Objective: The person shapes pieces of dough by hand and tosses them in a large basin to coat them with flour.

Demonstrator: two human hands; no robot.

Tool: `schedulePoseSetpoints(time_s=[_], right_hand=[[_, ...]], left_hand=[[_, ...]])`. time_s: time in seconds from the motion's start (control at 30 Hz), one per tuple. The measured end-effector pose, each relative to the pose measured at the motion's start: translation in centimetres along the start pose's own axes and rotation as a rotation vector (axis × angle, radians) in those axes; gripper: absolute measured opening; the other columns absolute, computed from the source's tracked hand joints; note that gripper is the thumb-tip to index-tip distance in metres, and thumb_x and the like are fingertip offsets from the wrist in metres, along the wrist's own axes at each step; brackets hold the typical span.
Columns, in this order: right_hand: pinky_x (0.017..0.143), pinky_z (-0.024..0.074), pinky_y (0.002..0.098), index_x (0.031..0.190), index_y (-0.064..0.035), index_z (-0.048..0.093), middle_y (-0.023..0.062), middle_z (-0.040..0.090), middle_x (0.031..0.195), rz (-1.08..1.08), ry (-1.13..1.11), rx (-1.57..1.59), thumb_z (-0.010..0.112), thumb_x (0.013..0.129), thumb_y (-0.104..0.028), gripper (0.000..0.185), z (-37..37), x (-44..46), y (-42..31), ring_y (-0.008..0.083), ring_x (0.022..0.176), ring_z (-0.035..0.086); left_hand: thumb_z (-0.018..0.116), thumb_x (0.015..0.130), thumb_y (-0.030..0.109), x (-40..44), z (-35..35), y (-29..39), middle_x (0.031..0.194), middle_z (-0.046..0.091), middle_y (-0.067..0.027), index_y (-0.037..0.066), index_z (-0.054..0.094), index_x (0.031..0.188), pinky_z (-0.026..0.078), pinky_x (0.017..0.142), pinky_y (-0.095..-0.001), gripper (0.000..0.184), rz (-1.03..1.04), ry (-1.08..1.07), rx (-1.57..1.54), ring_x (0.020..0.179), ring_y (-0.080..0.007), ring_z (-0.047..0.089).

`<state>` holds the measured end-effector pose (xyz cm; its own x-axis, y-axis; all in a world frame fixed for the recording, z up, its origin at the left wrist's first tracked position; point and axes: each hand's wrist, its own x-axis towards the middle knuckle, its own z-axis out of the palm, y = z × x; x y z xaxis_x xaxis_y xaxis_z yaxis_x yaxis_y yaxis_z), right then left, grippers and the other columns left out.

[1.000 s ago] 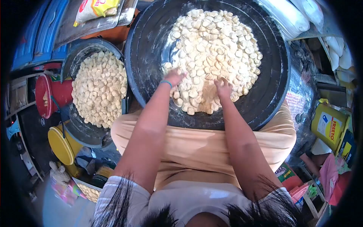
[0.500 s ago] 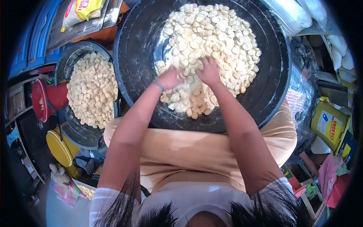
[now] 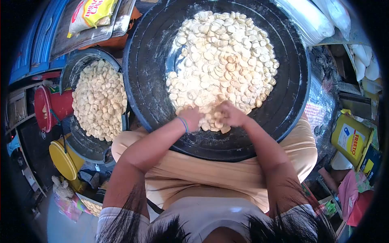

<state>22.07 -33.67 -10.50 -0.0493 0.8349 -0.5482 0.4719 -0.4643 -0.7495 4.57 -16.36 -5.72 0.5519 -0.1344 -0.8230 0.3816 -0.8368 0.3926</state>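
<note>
A wide black basin rests on my crossed legs, with a heap of small round dough-like pieces in it, dusted with pale powder. At the heap's near edge, my left hand touches the pieces with its fingertips, which are partly hidden among them. A thin band circles the left wrist. Just right of it, my right hand is bent over the same near edge, its fingers curled and blurred by motion. Whether either hand grips any pieces cannot be made out.
On the left stands a dark tub heaped with similar pieces, beside a red bucket and a yellow-lidded bucket. A yellow printed bag lies on a board at upper left. Clear plastic bags and a yellow container are on the right.
Both hands have drawn back toward my body, from the middle of the heap to its near edge. The basin's near rim now sits lower in view, and powdered pieces cover where the hands were.
</note>
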Motion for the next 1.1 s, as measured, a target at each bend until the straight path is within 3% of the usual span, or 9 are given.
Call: schedulePoseSetpoints(time_s=[0.1,0.17,0.3,0.37,0.63,0.77,0.9,1.0,1.1], right_hand=[[0.103,0.0345,0.0549,0.139,-0.0161,0.040,0.0222,0.024,0.144,0.453,0.267,-0.187,0.066,0.068,-0.064,0.089,1.6,1.0,-1.0,0.0420,0.131,0.027],[0.102,0.0313,0.0610,0.142,-0.0196,0.035,0.0215,0.019,0.147,0.468,0.158,-0.247,0.062,0.067,-0.071,0.095,6.0,1.2,-2.4,0.0449,0.134,0.018],[0.102,0.0351,0.0513,0.142,-0.0216,0.033,0.0187,0.031,0.140,0.504,-0.023,-0.189,0.072,0.067,-0.056,0.091,6.4,0.0,-6.6,0.0493,0.127,0.028],[0.099,0.0379,0.0513,0.139,-0.0210,0.035,0.0180,0.036,0.133,0.478,0.231,-0.185,0.075,0.064,-0.050,0.089,6.8,-0.1,-6.5,0.0466,0.120,0.036],[0.091,0.0471,0.0452,0.122,-0.0200,0.051,0.0132,0.049,0.120,0.344,0.084,-0.294,0.076,0.064,-0.030,0.063,6.1,0.5,-3.1,0.0391,0.108,0.051],[0.088,0.0480,0.0351,0.126,-0.0107,0.051,0.0144,0.054,0.114,0.433,0.079,0.351,0.072,0.064,-0.015,0.065,0.0,-0.8,-2.5,0.0302,0.099,0.058],[0.085,0.0475,0.0378,0.123,-0.0068,0.051,0.0156,0.051,0.117,0.174,0.580,0.285,0.069,0.070,-0.010,0.056,-4.7,-3.9,-10.2,0.0279,0.096,0.058],[0.090,0.0431,0.0452,0.118,-0.0100,0.053,0.0201,0.046,0.115,0.073,0.951,-0.339,0.069,0.070,-0.013,0.052,-0.4,-4.6,-11.7,0.0393,0.107,0.048],[0.093,0.0460,0.0436,0.121,-0.0162,0.054,0.0151,0.046,0.130,0.349,0.046,-0.427,0.062,0.076,-0.019,0.046,6.6,-5.1,-8.4,0.0419,0.116,0.048]], left_hand=[[0.071,0.067,0.058,0.7,-2.4,-2.3,0.146,0.026,-0.0199,0.020,0.039,0.140,0.031,0.107,-0.0512,0.088,-0.126,0.280,-0.027,0.132,-0.0418,0.029],[0.076,0.057,0.061,3.3,-1.0,-4.4,0.150,0.018,-0.0199,0.019,0.034,0.143,0.027,0.108,-0.0542,0.104,-0.222,0.215,-0.230,0.134,-0.0443,0.025],[0.082,0.048,0.056,2.3,1.1,-2.2,0.145,0.024,-0.0207,0.021,0.033,0.143,0.032,0.105,-0.0534,0.112,-0.091,0.101,-0.169,0.130,-0.0481,0.029],[0.085,0.047,0.052,0.8,0.8,-1.3,0.141,0.028,-0.0216,0.022,0.034,0.142,0.036,0.102,-0.0518,0.112,-0.066,0.052,-0.077,0.128,-0.0494,0.031],[0.082,0.061,0.026,2.8,1.3,-3.3,0.122,0.044,-0.0208,0.019,0.051,0.123,0.046,0.092,-0.0429,0.070,-0.001,0.219,-0.120,0.107,-0.0408,0.053],[0.078,0.065,0.019,-1.6,-2.0,-3.9,0.112,0.049,-0.0213,0.013,0.058,0.112,0.048,0.088,-0.0400,0.051,0.014,0.423,-0.292,0.101,-0.0374,0.057],[0.074,0.068,0.016,-7.4,-5.3,-1.6,0.111,0.050,-0.0202,0.012,0.059,0.111,0.048,0.087,-0.0401,0.045,-0.003,0.746,-0.413,0.098,-0.0371,0.056],[0.064,0.075,0.010,-8.2,-2.9,1.8,0.118,0.049,-0.0216,0.011,0.059,0.109,0.047,0.088,-0.0421,0.034,-0.059,0.906,-0.251,0.099,-0.0370,0.056],[0.054,0.082,0.010,-3.9,3.9,2.0,0.124,0.050,-0.0242,0.014,0.061,0.117,0.045,0.094,-0.0412,0.036,0.029,0.309,-0.034,0.111,-0.0366,0.055]])
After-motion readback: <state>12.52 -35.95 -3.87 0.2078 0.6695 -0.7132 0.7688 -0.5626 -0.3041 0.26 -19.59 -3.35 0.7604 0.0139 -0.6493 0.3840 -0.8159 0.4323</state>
